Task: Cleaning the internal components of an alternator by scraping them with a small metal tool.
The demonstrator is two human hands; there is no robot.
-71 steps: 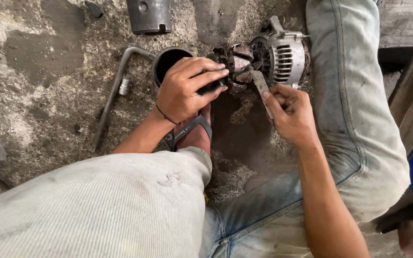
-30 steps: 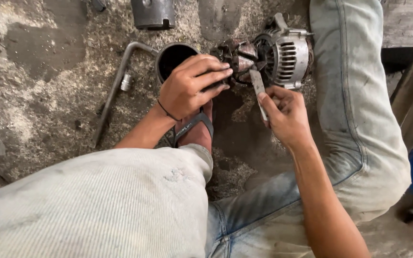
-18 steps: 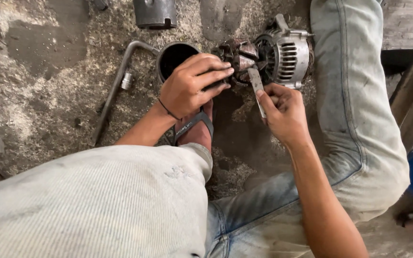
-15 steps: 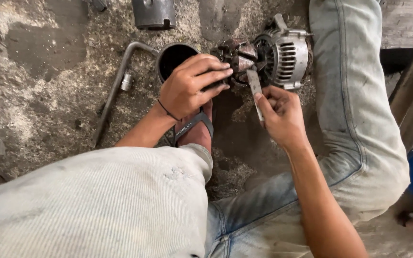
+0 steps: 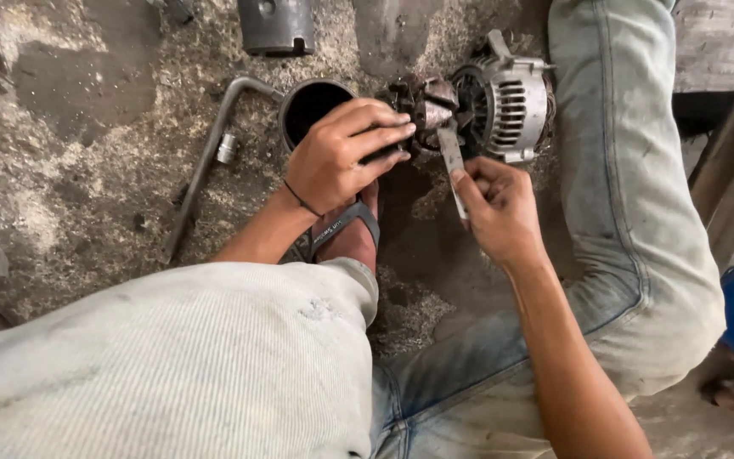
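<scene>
Left hand (image 5: 341,157) clamps over dark rotor end (image 5: 422,106) of alternator (image 5: 503,106), fingers spread across it. Right hand (image 5: 499,208) grips flat metal tool (image 5: 452,157), tip pressed against rotor beside silver ribbed housing. Alternator lies on gritty floor (image 5: 87,170) by jeans-clad leg (image 5: 630,170). Black cylinder (image 5: 312,106) just left of left hand. Bent L-shaped wrench (image 5: 206,161) with socket further left. Sandalled foot (image 5: 346,234) below left wrist.

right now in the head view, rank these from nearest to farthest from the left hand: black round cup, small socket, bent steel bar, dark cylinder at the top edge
Measured from the left hand:
1. Black round cup, just above the fingers, nearly touching.
2. Small socket and bent steel bar, both to the left; too close to call.
3. Dark cylinder, farthest, at the top edge.
</scene>
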